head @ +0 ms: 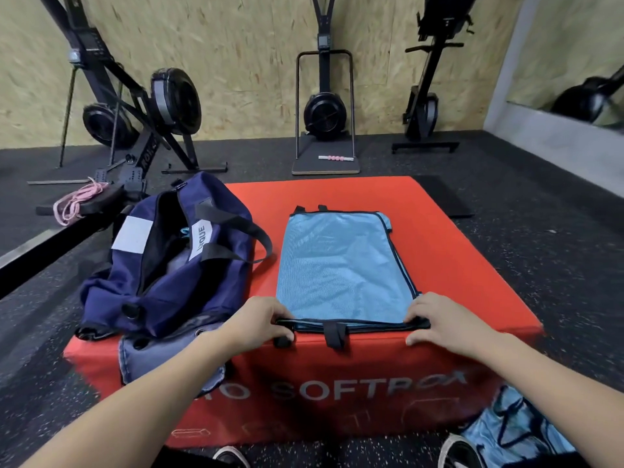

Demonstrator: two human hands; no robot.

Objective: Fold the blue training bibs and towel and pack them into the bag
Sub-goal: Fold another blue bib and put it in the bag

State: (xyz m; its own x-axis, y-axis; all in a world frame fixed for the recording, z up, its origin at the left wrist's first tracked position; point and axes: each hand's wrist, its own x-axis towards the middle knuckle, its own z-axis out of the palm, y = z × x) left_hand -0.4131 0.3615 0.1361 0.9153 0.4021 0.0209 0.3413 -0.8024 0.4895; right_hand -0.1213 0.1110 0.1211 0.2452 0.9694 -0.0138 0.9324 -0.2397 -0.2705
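Both hands pinched the near hem of the blue bib (341, 265): the left hand (260, 320) had its fingers curled over the near-left corner, and the right hand (445, 324) gripped the near-right corner with its fingers bent over the dark edging.

Behind everything stood a wall of rough chipboard (236, 62), pale yellow and flaky in texture, above a black rubber floor (540, 248) speckled with light flecks. Black fitness machines with round fan housings (324, 113) leaned along that wall.

On the floor sat a red soft box (456, 265), a padded block with a smooth vinyl skin and grey lettering on its front face.

At the box's left side rested the navy bag (169, 271), slouched fabric, its zip gaping open, black webbing handles looped over it and white patches on its sides.

Just right of the bag, the bib lay flat on the box top, a light-blue mesh rectangle trimmed in dark binding. Its long axis ran away from the person toward the wall, the near short edge at the box's front rim, where a black strap tab (335, 334) hung over.

More blue mesh (516, 430) lay crumpled on the floor at lower right, and a pink rope (79, 201) lay coiled at far left.
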